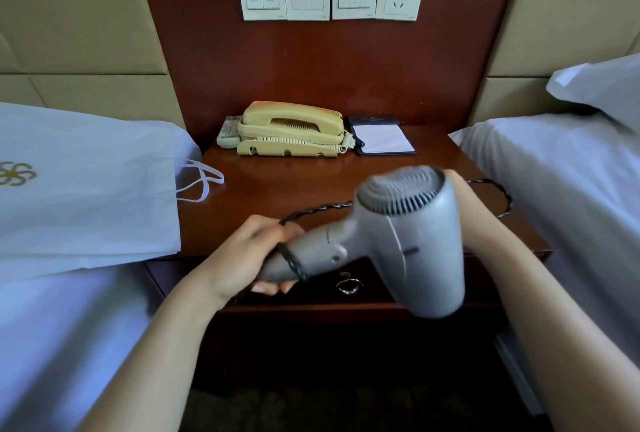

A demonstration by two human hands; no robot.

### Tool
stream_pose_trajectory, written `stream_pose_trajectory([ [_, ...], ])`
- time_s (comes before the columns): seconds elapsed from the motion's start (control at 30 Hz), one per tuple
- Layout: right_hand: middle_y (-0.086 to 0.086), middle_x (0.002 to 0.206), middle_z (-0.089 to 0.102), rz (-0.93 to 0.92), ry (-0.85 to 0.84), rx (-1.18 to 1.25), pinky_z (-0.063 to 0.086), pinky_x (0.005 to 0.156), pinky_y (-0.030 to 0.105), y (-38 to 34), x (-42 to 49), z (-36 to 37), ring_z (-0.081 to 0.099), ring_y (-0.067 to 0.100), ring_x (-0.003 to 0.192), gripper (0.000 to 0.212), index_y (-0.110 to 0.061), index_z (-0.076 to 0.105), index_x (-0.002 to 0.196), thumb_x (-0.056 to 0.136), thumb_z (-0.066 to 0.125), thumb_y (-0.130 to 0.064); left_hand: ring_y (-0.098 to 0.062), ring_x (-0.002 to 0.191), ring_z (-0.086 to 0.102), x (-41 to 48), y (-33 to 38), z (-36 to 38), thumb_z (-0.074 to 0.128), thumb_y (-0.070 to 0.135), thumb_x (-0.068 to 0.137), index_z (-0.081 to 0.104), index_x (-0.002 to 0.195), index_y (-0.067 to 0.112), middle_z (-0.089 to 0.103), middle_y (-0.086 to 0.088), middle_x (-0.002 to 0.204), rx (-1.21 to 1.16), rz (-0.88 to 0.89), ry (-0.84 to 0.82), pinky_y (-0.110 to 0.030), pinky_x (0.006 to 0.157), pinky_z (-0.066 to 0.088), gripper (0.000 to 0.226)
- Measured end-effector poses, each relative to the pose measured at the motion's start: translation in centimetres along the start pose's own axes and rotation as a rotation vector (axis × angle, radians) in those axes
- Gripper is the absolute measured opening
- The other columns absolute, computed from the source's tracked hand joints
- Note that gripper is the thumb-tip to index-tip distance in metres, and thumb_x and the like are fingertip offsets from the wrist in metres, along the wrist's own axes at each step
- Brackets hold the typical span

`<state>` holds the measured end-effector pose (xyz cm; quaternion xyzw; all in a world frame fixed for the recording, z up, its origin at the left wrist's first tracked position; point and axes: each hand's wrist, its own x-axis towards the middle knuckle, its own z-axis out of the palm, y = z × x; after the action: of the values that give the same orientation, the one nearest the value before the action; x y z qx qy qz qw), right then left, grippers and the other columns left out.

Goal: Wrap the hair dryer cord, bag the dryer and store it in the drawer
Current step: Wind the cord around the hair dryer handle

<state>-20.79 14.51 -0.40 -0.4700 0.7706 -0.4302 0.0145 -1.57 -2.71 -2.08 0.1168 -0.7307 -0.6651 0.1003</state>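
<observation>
The hair dryer (398, 241) is held in the air in front of the nightstand, over its front edge and the closed drawer (349, 288) below, with its grilled rear end tipped up toward the camera and its handle pointing left. The left hand (249, 258) is closed around the end of the handle, pinning one dark loop of the cord (294, 263) against it; the right hand (460, 203) is mostly hidden behind the dryer's body, and it appears to cup the barrel from the far side, though how its fingers lie cannot be told. The rest of the cord trails from the left hand back across the surface (277, 175) and curves round toward the bed on the right, so only the first turn looks made. The dryer is a rigid, smooth plastic shell, probably light enough for one hand but top-heavy toward the barrel, so the handle is the firm place to hold while the body is steadied. The cord looks twisted and springy, likely to uncoil unless each turn is pressed down by a thumb. The white cloth bag (86, 189) lies flat on the left bed with its drawstring (201, 182) hanging over the surface; it is soft and limp and will likely need its mouth held open.
</observation>
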Motion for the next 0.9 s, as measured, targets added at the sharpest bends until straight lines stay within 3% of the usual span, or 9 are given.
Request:
stream_pose_trajectory([
  [0.07,0.014,0.053,0.049,0.009,0.001,0.023,0.037,0.061,0.031,0.2,-0.2,0.4,0.041,0.006,0.073,0.031,0.024,0.051,0.067,0.075,0.058,-0.005,-0.015,0.030,0.037,0.4,-0.1,0.0,0.037,0.014,0.087,0.056,0.062,0.008,0.045,-0.014,0.041,-0.111,0.089,0.066,-0.009,0.034,0.022,0.032],
  [0.1,0.023,0.057,0.054,0.000,-0.012,0.037,0.041,0.063,0.035,0.5,-0.2,0.6,0.045,0.008,0.077,0.034,0.024,0.051,0.072,0.075,0.057,-0.009,-0.014,0.030,0.037,0.7,-0.1,0.0,0.033,0.012,0.091,0.055,0.063,0.010,0.044,-0.013,0.043,-0.157,0.120,0.099,-0.010,0.035,0.023,0.035],
  [0.17,0.024,0.063,0.057,-0.053,-0.052,0.012,0.038,0.062,0.032,0.9,-0.3,1.1,0.044,0.013,0.065,0.035,0.007,0.057,0.071,0.081,0.053,-0.026,-0.013,0.028,0.035,1.1,-0.1,-0.2,0.026,0.015,0.096,0.053,0.067,0.013,0.043,-0.015,0.046,-0.263,0.126,0.170,-0.011,0.033,0.022,0.039],
  [0.23,0.008,0.058,0.056,-0.100,-0.105,-0.054,0.035,0.056,0.030,0.7,-0.4,1.6,0.045,0.011,0.054,0.037,-0.010,0.056,0.064,0.088,0.046,-0.035,-0.014,0.026,0.032,1.5,-0.3,-0.6,0.027,0.022,0.097,0.053,0.072,0.013,0.044,-0.016,0.049,-0.354,0.087,0.242,-0.012,0.031,0.022,0.038],
  [0.43,-0.006,0.051,0.056,-0.139,-0.303,-0.123,0.042,0.057,0.029,-1.5,-1.0,2.6,0.051,0.011,0.050,0.030,-0.025,0.053,0.062,0.092,0.054,-0.031,-0.011,0.024,0.028,2.1,-1.1,-1.5,0.028,0.030,0.094,0.048,0.071,0.004,0.047,-0.011,0.049,-0.562,0.008,0.357,-0.010,0.029,0.019,0.040],
  [0.53,0.001,0.059,0.061,-0.139,-0.396,-0.198,0.046,0.063,0.031,-2.8,-1.5,2.9,0.056,0.013,0.057,0.027,-0.024,0.052,0.065,0.092,0.054,-0.030,-0.010,0.025,0.029,2.4,-1.4,-2.0,0.029,0.034,0.094,0.048,0.075,0.010,0.049,-0.008,0.052,-0.681,-0.003,0.385,-0.011,0.027,0.021,0.036],
  [0.63,0.007,0.062,0.053,-0.147,-0.430,-0.245,0.042,0.059,0.034,-4.0,-1.9,3.6,0.050,0.017,0.057,0.029,-0.014,0.050,0.068,0.093,0.052,-0.029,-0.008,0.026,0.031,2.6,-1.6,-2.4,0.031,0.042,0.096,0.048,0.076,0.009,0.051,-0.005,0.056,-0.747,0.003,0.413,-0.010,0.027,0.022,0.042],
  [0.8,-0.003,0.052,0.040,-0.361,-0.173,-0.610,0.037,0.047,0.033,-7.1,-2.3,3.6,0.038,0.023,0.049,0.031,-0.018,0.040,0.064,0.091,0.044,-0.032,-0.009,0.032,0.035,2.5,-1.5,-2.6,0.045,0.045,0.093,0.055,0.091,0.009,0.053,-0.007,0.065,-0.536,0.060,0.557,-0.014,0.030,0.025,0.038],
  [0.9,-0.003,0.055,0.049,-0.467,0.021,-0.644,0.035,0.040,0.030,-7.8,-2.3,2.6,0.051,0.024,0.052,0.027,-0.018,0.051,0.065,0.088,0.044,-0.032,-0.011,0.034,0.039,1.8,-1.0,-2.0,0.052,0.035,0.092,0.060,0.083,0.012,0.057,-0.008,0.063,-0.343,0.109,0.604,-0.015,0.033,0.027,0.026],
])
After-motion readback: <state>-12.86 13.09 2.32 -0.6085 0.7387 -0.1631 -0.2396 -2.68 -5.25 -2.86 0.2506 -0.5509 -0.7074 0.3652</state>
